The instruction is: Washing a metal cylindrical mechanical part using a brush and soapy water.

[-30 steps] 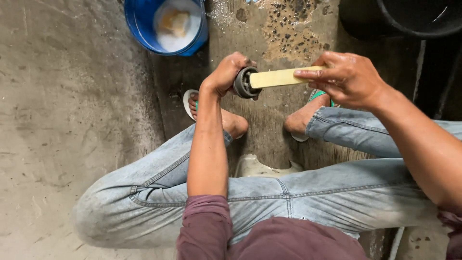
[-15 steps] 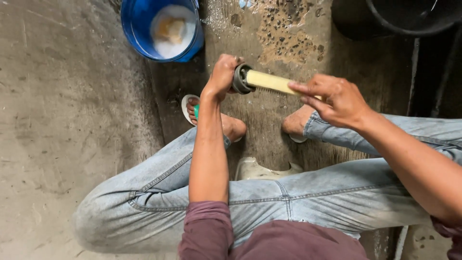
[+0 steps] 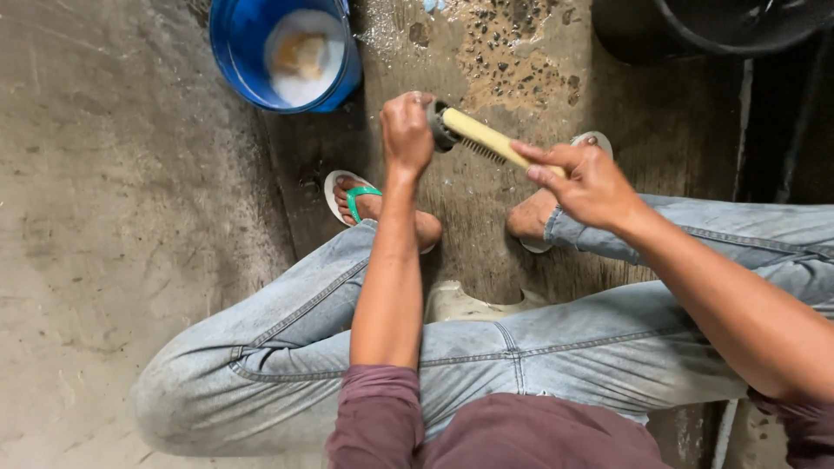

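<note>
My left hand (image 3: pixel 407 130) is closed around a small dark round metal part (image 3: pixel 439 124), held above the wet concrete floor. My right hand (image 3: pixel 584 181) grips a yellow-backed brush (image 3: pixel 488 139) whose bristled end presses against that part. The brush slants down from the part toward my right hand. I squat on a low pale stool (image 3: pixel 460 304), in light jeans, with my feet in sandals, the left one (image 3: pixel 356 198) with a green strap.
A blue bucket (image 3: pixel 239 65) with soapy water and a yellow sponge (image 3: pixel 300 54) stands at the upper left. A large black tub (image 3: pixel 738 22) sits at the upper right. Rough wet concrete (image 3: pixel 512 43) lies ahead of my feet.
The brush has slid along the part and now slants more steeply, with my right hand lower. Both hands have drifted slightly downward in view as the camera shifted.
</note>
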